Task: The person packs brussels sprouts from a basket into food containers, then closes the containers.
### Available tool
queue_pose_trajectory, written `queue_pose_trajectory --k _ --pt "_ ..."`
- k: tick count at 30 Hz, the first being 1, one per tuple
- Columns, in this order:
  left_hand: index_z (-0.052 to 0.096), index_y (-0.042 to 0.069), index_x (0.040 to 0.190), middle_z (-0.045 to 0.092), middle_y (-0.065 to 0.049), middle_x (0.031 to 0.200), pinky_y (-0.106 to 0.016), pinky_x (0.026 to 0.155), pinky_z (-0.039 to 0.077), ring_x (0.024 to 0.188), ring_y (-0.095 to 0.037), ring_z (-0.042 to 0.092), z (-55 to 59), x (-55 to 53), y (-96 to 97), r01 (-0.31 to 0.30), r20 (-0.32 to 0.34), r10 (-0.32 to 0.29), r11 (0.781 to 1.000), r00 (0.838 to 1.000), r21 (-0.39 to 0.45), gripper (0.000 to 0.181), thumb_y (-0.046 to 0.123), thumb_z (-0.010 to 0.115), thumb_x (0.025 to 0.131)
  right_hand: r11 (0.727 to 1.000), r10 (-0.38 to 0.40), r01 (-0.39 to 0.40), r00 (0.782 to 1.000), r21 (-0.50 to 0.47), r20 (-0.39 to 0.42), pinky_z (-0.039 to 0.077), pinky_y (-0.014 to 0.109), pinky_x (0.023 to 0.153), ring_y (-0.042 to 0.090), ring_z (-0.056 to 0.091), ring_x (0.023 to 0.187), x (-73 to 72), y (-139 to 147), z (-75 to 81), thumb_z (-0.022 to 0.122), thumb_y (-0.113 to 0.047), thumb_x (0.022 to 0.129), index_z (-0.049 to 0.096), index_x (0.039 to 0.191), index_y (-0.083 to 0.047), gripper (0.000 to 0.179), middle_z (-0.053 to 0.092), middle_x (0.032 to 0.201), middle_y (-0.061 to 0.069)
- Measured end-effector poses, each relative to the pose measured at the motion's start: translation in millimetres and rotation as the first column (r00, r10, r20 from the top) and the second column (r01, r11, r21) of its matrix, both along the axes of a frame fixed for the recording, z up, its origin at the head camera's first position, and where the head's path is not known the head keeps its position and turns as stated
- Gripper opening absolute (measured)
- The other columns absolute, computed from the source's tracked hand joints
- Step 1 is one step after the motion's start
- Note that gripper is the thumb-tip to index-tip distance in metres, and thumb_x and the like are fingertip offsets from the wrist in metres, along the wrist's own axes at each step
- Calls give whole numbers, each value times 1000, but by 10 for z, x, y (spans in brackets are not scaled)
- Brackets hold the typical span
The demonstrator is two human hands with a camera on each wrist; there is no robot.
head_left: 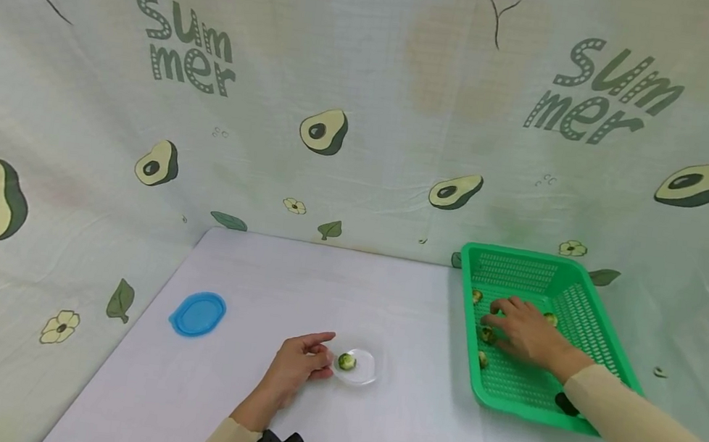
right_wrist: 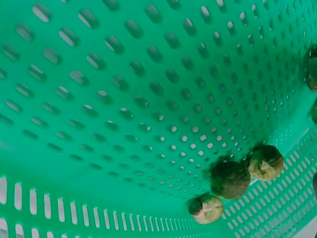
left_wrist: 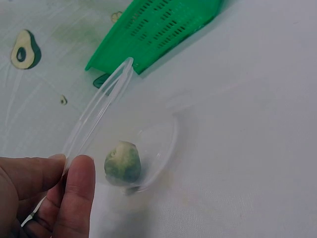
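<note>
A clear round plastic container (head_left: 358, 378) stands on the white table, one Brussels sprout (head_left: 347, 362) inside it. My left hand (head_left: 301, 364) pinches its rim between thumb and fingers; the left wrist view shows the sprout (left_wrist: 123, 162) through the clear wall. Over to the right, my right hand (head_left: 526, 332) is down inside a green plastic basket (head_left: 542, 415), fingers spread and loosely bent beside a Brussels sprout (head_left: 487, 334). Several sprouts lie in the basket, among them a dark one (right_wrist: 230, 179) in the right wrist view, where the hand itself is out of sight.
A blue lid (head_left: 198, 314) with a small tab lies flat on the table's left side. Behind the table hangs a pale cloth (head_left: 385, 71) printed with avocados and lettering. The basket's raised walls surround the right hand.
</note>
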State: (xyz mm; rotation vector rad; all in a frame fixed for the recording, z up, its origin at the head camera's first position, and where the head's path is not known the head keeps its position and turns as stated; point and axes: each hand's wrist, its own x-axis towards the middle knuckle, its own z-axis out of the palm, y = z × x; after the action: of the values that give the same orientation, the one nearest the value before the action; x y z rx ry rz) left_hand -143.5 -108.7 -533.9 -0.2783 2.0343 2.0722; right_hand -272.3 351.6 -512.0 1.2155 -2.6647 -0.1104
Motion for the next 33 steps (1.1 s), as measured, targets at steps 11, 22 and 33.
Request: queue_pose_trajectory --k 11,22,33 --pt "60 -4 144 57 -4 98 -29 76 66 81 -12 66 27 4 -6 -5 12 5 1000 1000 11 50 -5 71 96 999 5 -4 1000 49 -18 56 53 84 33 59 107 -24 -21 4 94 -21 79 77 115 -20 39 64 121 9" --pt "61 -4 144 57 -4 98 -31 77 67 81 -12 65 14 -9 -5 2 10 -2 1000 1000 25 50 -5 72 95 998 -55 56 998 -43 16 56 57 82 36 59 109 -20 -26 27 91 -23 80 71 109 -15 36 66 120 12" --pt "61 -4 144 57 -4 97 -27 75 66 82 -13 65 5 -15 -11 9 2 -9 1000 1000 24 49 -4 72 96 970 -168 171 985 -173 34 46 49 76 29 55 97 50 -60 277 84 -18 83 65 106 -11 31 67 104 5"
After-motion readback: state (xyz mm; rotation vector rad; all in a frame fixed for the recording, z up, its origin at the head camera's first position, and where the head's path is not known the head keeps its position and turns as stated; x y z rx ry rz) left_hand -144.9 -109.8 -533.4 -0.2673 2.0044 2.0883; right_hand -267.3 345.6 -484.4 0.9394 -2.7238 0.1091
